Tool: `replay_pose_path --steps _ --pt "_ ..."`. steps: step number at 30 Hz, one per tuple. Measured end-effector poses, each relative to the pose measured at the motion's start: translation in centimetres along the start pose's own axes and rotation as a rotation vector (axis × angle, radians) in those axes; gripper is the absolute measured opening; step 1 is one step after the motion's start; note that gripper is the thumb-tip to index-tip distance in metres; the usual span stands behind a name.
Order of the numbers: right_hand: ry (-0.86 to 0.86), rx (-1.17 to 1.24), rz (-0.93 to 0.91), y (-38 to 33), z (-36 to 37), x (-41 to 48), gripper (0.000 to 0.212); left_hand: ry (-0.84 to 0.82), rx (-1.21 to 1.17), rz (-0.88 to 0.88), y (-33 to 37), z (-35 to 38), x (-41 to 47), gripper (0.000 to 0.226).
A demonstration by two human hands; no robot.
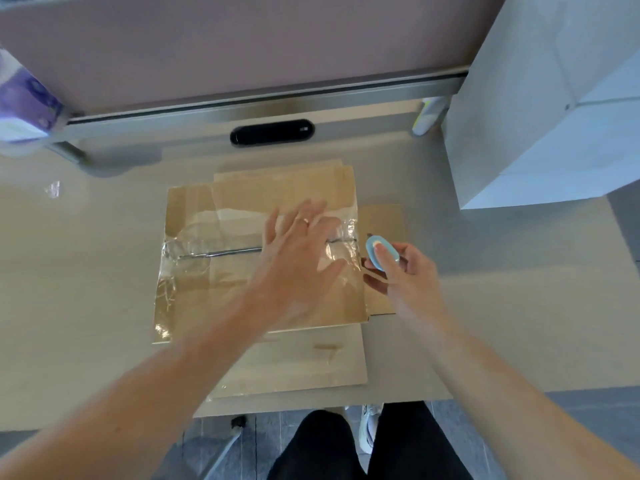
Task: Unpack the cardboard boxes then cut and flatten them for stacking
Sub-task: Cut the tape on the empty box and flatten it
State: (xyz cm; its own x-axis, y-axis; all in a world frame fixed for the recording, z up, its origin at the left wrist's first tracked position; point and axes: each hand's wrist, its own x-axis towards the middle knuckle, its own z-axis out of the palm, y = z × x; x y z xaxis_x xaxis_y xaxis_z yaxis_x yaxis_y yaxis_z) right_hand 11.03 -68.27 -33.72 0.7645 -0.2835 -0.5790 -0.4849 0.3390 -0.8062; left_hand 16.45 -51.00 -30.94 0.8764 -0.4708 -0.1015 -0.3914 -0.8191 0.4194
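Fingers (313,211) of the left hand (301,261) lie spread flat on one flattened box (207,275); the right hand (412,277) pinches one cutter (375,249) at the box's right edge.

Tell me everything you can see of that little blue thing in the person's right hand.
The cutter is a small, smooth oval of light blue, plastic by its look, with a paler patch near its far end. The right hand pinches it, one finger lying along its top face. It is tilted, its far end toward the right edge of the taped cardboard. A small dark tip may show there; no blade can be made out.
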Motion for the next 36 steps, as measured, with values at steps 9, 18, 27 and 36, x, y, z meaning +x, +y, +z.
replay_pose_path --steps 9,18,27,36 --pt "-0.014 -0.039 -0.012 0.0 0.0 1.2 0.02 -0.56 0.512 0.335 1.2 -4.8 10.4 0.081" --pt "-0.109 -0.16 -0.014 -1.5 -0.1 3.3 0.024 -0.534 0.587 0.313 1.9 -4.2 11.2 0.086" --pt "-0.176 -0.243 -0.03 -2.1 -0.6 4.3 0.018 -0.539 0.563 0.328 1.8 -4.3 12.0 0.089" --pt "-0.198 -0.249 -0.046 -1.9 -0.8 4.7 0.016 -0.536 0.553 0.308 1.9 -4.2 11.9 0.085"
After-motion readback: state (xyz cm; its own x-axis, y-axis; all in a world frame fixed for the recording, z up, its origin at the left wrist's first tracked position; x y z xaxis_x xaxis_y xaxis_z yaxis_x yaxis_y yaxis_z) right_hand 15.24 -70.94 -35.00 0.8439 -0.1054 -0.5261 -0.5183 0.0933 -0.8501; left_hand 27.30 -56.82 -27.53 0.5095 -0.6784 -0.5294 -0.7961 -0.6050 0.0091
